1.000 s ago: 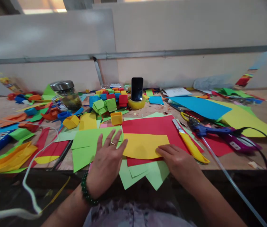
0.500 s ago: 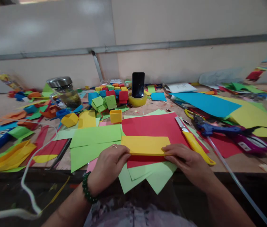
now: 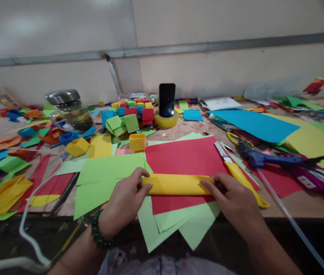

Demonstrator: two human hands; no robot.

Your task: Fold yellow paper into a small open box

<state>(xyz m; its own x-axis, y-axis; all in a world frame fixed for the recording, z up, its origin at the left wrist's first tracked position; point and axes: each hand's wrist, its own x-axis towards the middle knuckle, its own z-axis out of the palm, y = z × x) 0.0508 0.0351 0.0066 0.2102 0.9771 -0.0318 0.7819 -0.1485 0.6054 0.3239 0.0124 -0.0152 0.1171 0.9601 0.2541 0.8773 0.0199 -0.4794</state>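
Note:
A folded strip of yellow paper (image 3: 177, 185) spans the space between my two hands, just over a red sheet (image 3: 183, 154). My left hand (image 3: 127, 198) pinches its left end between thumb and fingers; a dark green bead bracelet circles that wrist. At the other end, my right hand (image 3: 232, 194) is closed the same way, thumb in front. Pale green sheets (image 3: 176, 225) stick out under the red one. Brighter green paper (image 3: 104, 172) lies left of the strip. A yellow-handled utility knife (image 3: 242, 179), blade out, rests right of my right hand.
Behind are small folded paper boxes (image 3: 124, 122), a phone (image 3: 166, 100) propped in a tape roll (image 3: 166, 121), and a lidded glass jar (image 3: 74, 112). On the right sit a blue glue gun (image 3: 265, 156), scissors and blue paper (image 3: 259, 124). A white cable (image 3: 31, 214) crosses the left.
The yellow strip has turned from a wider panel into a narrower, rounded band, with my thumbs on its near side. The whole view has shifted slightly.

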